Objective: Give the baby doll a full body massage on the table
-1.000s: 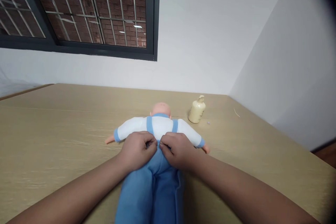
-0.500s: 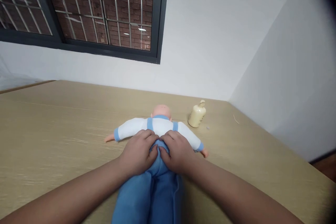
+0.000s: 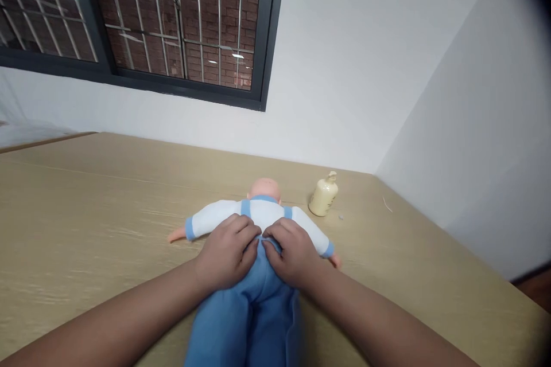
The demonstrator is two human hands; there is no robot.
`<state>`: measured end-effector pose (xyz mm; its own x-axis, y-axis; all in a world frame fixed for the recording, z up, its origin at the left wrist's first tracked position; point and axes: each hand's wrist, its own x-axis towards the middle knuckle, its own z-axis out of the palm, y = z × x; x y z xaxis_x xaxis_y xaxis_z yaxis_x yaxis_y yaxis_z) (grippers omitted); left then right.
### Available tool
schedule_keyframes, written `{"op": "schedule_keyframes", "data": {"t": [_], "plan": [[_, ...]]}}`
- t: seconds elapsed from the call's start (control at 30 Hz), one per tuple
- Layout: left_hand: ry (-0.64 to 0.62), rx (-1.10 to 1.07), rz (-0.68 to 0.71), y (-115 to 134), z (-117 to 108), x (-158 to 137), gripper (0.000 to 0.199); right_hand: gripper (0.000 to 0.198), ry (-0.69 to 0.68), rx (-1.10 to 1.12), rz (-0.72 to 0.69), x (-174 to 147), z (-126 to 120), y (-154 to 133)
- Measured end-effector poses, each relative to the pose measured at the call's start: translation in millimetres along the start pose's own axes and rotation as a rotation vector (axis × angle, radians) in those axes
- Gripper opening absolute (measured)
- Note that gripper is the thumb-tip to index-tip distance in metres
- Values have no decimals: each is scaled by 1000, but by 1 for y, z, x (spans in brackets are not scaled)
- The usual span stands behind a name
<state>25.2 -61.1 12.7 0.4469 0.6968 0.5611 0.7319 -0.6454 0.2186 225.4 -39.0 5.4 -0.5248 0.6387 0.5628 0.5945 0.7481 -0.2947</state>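
A baby doll (image 3: 264,215) in a white top and blue overalls lies on the table, its bald head away from me and the back of its clothes toward me. Its arms are spread out to both sides, and the blue trouser legs stretch toward me. My left hand (image 3: 230,252) is closed on the left side of the doll's waist, with bent fingers and the thumb pressed into the cloth. On the other side, my right hand (image 3: 293,252) grips the waist the same way. The fingertips of both hands almost meet at the middle of its back.
A cream pump bottle (image 3: 323,196) stands on the wooden table (image 3: 107,195) to the right of the doll's head. Near it are a tiny pale scrap (image 3: 341,217) and a thin string (image 3: 387,204). White walls and a barred window (image 3: 185,23) rise behind.
The view has tilted slightly, so the doll, bottle and window sit a little lower. Both hands stay at the doll's waist, with the thumbs a little nearer the fingers.
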Motion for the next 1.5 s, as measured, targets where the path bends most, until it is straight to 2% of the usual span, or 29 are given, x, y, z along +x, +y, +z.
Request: {"op": "schedule_keyframes", "data": {"t": [0.07,0.13,0.37,0.47,0.57,0.73,0.83,0.97,1.1,1.27,1.4,1.5], "plan": [[51,23,21,0,1,-2,28,21,58,-26,-9,-3,2,-2],[51,29,24,0,2,-2,32,30,77,-50,2,-4,3,-3],[-96,-68,-101,-5,-3,11,23,15,-94,-118,35,8,-2,-2],[-150,-137,-137,-9,-8,18,18,16,-156,-87,65,13,-8,1],[-155,-156,-158,-9,-8,20,20,20,-183,-40,85,15,-10,3],[-46,-59,-82,-4,-3,9,19,16,-50,-128,4,8,-3,1],[21,-20,-21,-3,-2,3,23,26,41,-206,-46,3,-1,-3],[70,3,-5,-6,-2,3,32,30,72,-187,-49,2,0,-4],[-23,-48,-54,-8,-2,9,31,30,7,-147,-34,3,1,1],[-129,-62,-92,-8,-4,18,21,21,-81,-86,60,11,-2,7],[-156,-62,-82,-9,-4,19,19,19,-115,-48,90,16,-5,7],[-139,-57,-63,-11,-3,16,21,17,-66,-48,76,14,-2,7]]}}
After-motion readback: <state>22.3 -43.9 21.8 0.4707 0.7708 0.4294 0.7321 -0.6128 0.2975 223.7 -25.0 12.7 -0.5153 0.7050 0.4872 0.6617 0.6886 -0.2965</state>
